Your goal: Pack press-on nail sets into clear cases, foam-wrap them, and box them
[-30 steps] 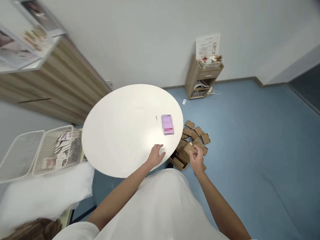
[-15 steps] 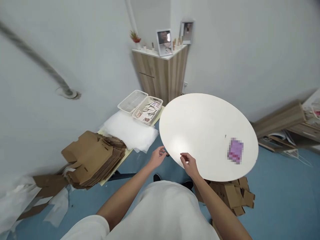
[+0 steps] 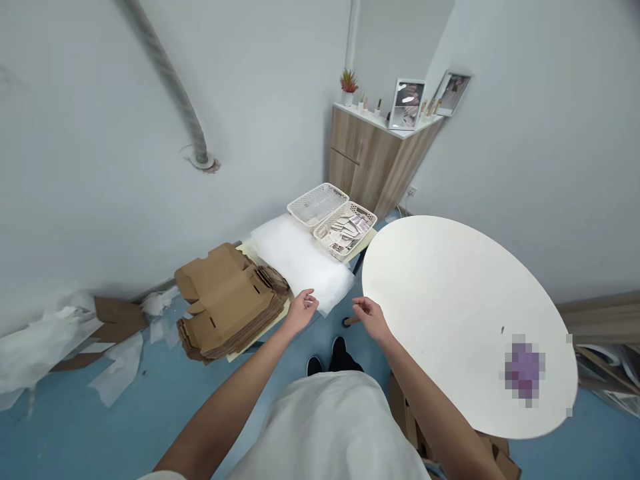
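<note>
My left hand (image 3: 303,311) is over the near edge of the white foam sheets (image 3: 305,257), fingers apart and holding nothing. At the left rim of the round white table (image 3: 440,280), my right hand (image 3: 371,317) is empty, its fingers curled loosely with thumb and fingertips not fully closed. Flat brown cardboard boxes (image 3: 230,307) lie stacked to the left of my left hand. Behind the foam sheets, a white basket (image 3: 345,230) holds small cards, and another basket (image 3: 318,205) stands beside it. A pixelated purple item (image 3: 525,370) lies on the round table.
A wooden cabinet (image 3: 367,150) with picture frames and a small plant (image 3: 349,81) stands in the corner. More cardboard (image 3: 500,453) lies beneath the round table. Crumpled white wrapping (image 3: 50,340) covers part of the floor at the left.
The view has turned left, so the round table and cabinet appear farther right. My left hand has moved from beside the table to the foam sheets.
</note>
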Available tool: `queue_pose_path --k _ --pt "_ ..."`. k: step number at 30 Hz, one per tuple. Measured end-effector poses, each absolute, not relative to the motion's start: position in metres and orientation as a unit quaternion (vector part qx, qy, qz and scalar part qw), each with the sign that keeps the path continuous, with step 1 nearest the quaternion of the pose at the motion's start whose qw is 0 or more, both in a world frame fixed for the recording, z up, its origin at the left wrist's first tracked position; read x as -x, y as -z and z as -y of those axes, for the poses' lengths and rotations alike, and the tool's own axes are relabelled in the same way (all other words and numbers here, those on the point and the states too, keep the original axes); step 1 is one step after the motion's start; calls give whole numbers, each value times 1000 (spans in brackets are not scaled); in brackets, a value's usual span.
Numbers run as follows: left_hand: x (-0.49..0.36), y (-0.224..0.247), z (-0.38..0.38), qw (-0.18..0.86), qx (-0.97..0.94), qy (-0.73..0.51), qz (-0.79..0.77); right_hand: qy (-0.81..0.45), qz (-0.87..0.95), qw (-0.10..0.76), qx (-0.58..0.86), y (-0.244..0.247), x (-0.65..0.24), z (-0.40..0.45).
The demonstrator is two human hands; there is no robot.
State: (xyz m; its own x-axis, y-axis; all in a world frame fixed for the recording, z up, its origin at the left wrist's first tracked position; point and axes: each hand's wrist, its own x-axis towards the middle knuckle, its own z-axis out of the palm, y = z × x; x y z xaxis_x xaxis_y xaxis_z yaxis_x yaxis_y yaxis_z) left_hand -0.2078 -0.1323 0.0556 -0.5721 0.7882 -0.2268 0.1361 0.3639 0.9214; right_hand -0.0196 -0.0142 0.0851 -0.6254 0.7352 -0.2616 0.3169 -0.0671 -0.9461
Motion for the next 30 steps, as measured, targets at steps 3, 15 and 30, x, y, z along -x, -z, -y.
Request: queue_pose_path --k 3,15,30 --pt "220 -61 111 351 -312 -470 -747 -606 663 166 407 -85 36 -10" --pt "280 -58 -35 396 -291 -419 -763 -353 837 110 403 -50 140 -161" --pt "300 -5 -178 538 -78 -548 -636 -150 895 -58 415 -13 210 -234"
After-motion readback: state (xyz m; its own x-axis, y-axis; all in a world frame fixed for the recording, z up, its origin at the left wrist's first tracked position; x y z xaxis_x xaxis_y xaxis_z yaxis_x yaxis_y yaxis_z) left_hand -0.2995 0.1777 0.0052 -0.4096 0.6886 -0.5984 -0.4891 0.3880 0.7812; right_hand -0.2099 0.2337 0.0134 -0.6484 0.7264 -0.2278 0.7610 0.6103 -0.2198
